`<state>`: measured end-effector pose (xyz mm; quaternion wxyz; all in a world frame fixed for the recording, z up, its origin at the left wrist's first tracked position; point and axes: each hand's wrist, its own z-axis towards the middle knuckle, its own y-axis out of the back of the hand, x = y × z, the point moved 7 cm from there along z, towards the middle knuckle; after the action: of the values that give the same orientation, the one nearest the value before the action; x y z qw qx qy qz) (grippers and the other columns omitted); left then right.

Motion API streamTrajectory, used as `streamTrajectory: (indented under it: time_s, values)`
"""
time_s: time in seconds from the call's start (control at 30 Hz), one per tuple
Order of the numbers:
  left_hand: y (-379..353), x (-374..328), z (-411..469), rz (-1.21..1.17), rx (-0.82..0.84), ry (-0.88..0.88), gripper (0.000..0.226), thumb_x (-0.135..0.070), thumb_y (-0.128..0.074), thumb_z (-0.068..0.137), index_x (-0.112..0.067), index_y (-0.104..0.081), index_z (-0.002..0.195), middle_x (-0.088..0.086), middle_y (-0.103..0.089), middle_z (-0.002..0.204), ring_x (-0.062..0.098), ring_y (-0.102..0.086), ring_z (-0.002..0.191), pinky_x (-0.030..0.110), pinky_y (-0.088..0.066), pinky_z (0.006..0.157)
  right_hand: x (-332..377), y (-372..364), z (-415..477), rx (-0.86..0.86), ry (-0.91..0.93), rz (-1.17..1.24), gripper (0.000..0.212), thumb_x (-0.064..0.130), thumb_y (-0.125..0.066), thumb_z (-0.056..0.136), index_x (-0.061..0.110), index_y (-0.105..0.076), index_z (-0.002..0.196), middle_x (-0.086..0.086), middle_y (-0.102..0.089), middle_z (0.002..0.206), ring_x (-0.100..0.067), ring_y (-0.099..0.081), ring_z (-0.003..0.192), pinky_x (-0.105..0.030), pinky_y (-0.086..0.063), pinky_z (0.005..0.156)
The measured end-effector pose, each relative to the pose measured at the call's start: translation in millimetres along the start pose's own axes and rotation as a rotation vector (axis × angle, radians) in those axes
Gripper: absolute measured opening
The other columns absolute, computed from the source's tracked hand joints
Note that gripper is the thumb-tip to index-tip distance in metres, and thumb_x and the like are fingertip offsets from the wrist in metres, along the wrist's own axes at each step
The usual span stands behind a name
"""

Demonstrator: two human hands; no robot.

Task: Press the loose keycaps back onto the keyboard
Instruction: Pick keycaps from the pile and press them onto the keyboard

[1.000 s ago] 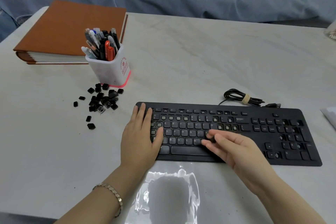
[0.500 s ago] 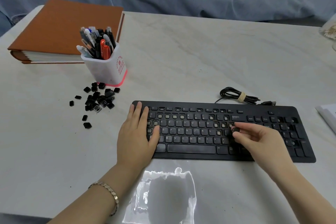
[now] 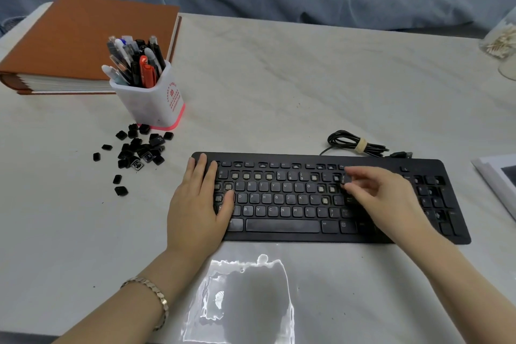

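A black keyboard (image 3: 282, 225) lies near the table's front edge, with several bare switch sockets in its number and letter rows. My left hand (image 3: 196, 204) rests flat on its left end, fingers straight. My right hand (image 3: 382, 195) hovers over the upper right of the letter block and pinches a small black keycap (image 3: 347, 178) between thumb and forefinger, just above the number row. A pile of loose black keycaps (image 3: 136, 152) lies on the table left of the keyboard.
A white pen holder (image 3: 152, 103) full of pens stands behind the keycap pile, with a brown binder (image 3: 81, 36) behind it. The keyboard's bundled cable (image 3: 360, 145) lies behind its right half. Papers (image 3: 499, 179) and a glass jar (image 3: 502, 42) sit at the right edge.
My right hand has moved with the pinched keycap from the middle of the letter rows rightward and up to the right end of the number row. My left hand has stayed put.
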<state>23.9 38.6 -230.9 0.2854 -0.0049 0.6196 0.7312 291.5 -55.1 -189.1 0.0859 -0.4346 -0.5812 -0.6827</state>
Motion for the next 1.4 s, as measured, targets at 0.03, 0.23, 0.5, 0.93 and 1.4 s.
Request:
streamTrajectory:
  time_s: [0.03, 0.23, 0.5, 0.93, 1.4]
  values:
    - [0, 0, 0, -0.002, 0.001, 0.002, 0.063, -0.043, -0.032, 0.086, -0.003, -0.048, 0.132, 0.014, -0.041, 0.144, 0.025, -0.029, 0.137, 0.035, -0.028, 0.103, 4, -2, 1, 0.006, 0.041, -0.033, 0.025, 0.006, -0.065, 0.081, 0.016, -0.067, 0.103, 0.003, -0.063, 0.086, -0.004, -0.059, 0.072, 0.004, -0.036, 0.069]
    - [0, 0, 1, -0.001, 0.001, 0.01, 0.063, -0.043, -0.033, 0.086, -0.003, -0.049, 0.131, 0.014, -0.041, 0.143, 0.026, -0.03, 0.137, 0.037, -0.03, 0.103, 15, -25, 2, 0.08, 0.174, -0.132, 0.019, 0.005, -0.064, 0.081, 0.011, -0.068, 0.098, 0.002, -0.054, 0.095, -0.01, -0.05, 0.081, -0.009, -0.031, 0.076]
    - [0, 0, 1, -0.002, 0.0, 0.007, 0.062, -0.042, -0.034, 0.086, -0.002, -0.05, 0.13, 0.015, -0.042, 0.142, 0.026, -0.031, 0.136, 0.038, -0.032, 0.102, 12, -34, 1, 0.099, 0.157, -0.106, 0.018, 0.008, -0.065, 0.081, 0.013, -0.07, 0.098, 0.005, -0.051, 0.09, 0.0, -0.045, 0.079, -0.002, -0.029, 0.073]
    - [-1, 0, 0, 0.005, -0.006, 0.005, 0.061, -0.042, -0.034, 0.086, -0.002, -0.049, 0.13, 0.015, -0.042, 0.142, 0.027, -0.031, 0.136, 0.037, -0.031, 0.103, 10, -37, -11, -0.097, 0.339, -0.235, 0.018, 0.006, -0.065, 0.081, 0.013, -0.072, 0.096, 0.0, -0.052, 0.083, -0.015, -0.046, 0.08, -0.026, -0.042, 0.067]
    - [-3, 2, 0, 0.022, 0.009, 0.014, 0.063, -0.044, -0.032, 0.087, -0.003, -0.047, 0.132, 0.014, -0.039, 0.144, 0.025, -0.028, 0.138, 0.039, -0.031, 0.104, 21, -46, -47, -0.274, 0.35, -0.534, 0.041, 0.023, -0.038, 0.084, 0.006, -0.064, 0.11, -0.009, -0.048, 0.081, -0.023, -0.038, 0.072, -0.033, -0.039, 0.057]
